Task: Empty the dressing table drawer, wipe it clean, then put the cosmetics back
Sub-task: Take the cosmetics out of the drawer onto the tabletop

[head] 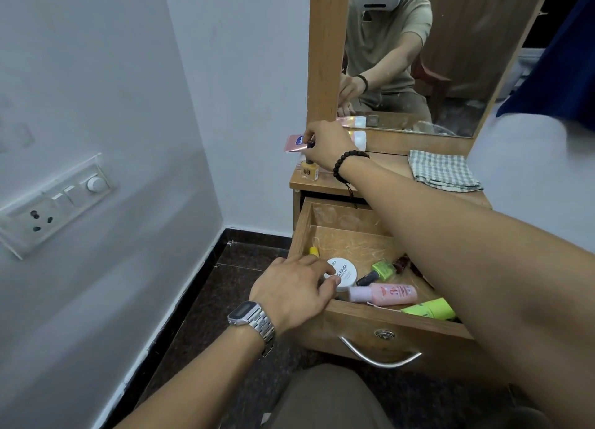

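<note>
Several items left: the open wooden drawer (360, 312) is judged only partly emptied.
Drawer contents: a pink lotion bottle (384, 294), green tube (429, 309) and green polish bottle (383, 269) are seen inside.
Cloth: the folded checked rag (442, 171) lies unused on the tabletop; wiping and refilling remain.
Left hand (294, 292): the round white polish-remover tub (344, 272) is grasped.
Right hand (326, 142): a small dark-capped item is pinched above the yellow polish bottle (309, 171).

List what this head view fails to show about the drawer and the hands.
- Drawer right side: hidden under the right forearm; a dark red bottle shows only in part.
- Right hand: its fingers cover whatever small dark-capped item it pinches above the yellow nail polish bottle.
- White nail polish remover tub: label partly covered by the left hand.
</note>
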